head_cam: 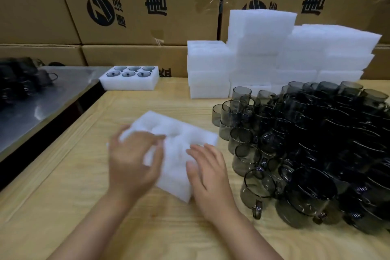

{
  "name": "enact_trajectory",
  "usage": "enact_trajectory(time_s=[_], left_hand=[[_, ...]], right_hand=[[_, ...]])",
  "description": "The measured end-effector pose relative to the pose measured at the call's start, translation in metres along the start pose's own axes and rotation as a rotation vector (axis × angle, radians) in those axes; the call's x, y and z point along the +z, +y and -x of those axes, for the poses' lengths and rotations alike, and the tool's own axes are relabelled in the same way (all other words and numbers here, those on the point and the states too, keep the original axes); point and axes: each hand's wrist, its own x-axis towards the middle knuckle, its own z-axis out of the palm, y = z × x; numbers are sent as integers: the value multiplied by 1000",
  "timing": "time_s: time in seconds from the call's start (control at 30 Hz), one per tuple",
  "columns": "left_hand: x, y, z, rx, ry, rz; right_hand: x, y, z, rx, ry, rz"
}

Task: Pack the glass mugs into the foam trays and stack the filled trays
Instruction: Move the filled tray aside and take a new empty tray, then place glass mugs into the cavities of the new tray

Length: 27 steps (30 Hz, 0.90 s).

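An empty white foam tray (179, 139) lies tilted on the wooden table in front of me. My left hand (133, 164) rests over its left side, blurred, fingers curled on the foam. My right hand (207, 177) lies on its right front corner with fingers spread. A big pile of smoky grey glass mugs (312, 150) with handles fills the table to the right. A filled foam tray (129, 79) holding several mugs sits at the far left of the table. Stacks of empty foam trays (274, 54) stand at the back.
Large printed cardboard boxes (126, 6) form a wall behind the table. A shiny metal table (38, 109) adjoins on the left, with more dark mugs (19, 78) on it. Bare wood (63, 207) lies near my arms.
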Motion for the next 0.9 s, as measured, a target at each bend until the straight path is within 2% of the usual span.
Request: enact_trajectory(time_s=[0.03, 0.1, 0.17, 0.2, 0.27, 0.33, 0.5, 0.57, 0.73, 0.9], left_hand=[[-5, -21, -5, -141, 50, 44], [-9, -62, -8, -559, 202, 275], [-8, -93, -5, -1057, 365, 754], [-7, -106, -1, -1256, 395, 958], [-7, -126, 8, -1455, 380, 1202], [-4, -129, 9, -1445, 281, 1307], [15, -108, 8, -1273, -235, 1365], [18, -106, 8, -1234, -297, 1360], [22, -105, 8, -1156, -321, 1187], [18, -98, 10, -1051, -486, 1178]], right_hand=[[1, 0, 1, -4, -48, 65], [1, -1, 2, -10, -77, 133], [-3, -3, 2, -24, -54, 156], [-5, -3, 2, -32, -36, 163], [-12, -3, 1, -36, -1, 175], [-19, -4, 1, -32, 36, 225], [-29, -16, 3, -37, 101, 426], [-34, -18, 3, 4, 104, 430], [-43, -13, 1, 76, 64, 334], [-55, -19, -2, 187, -35, 336]])
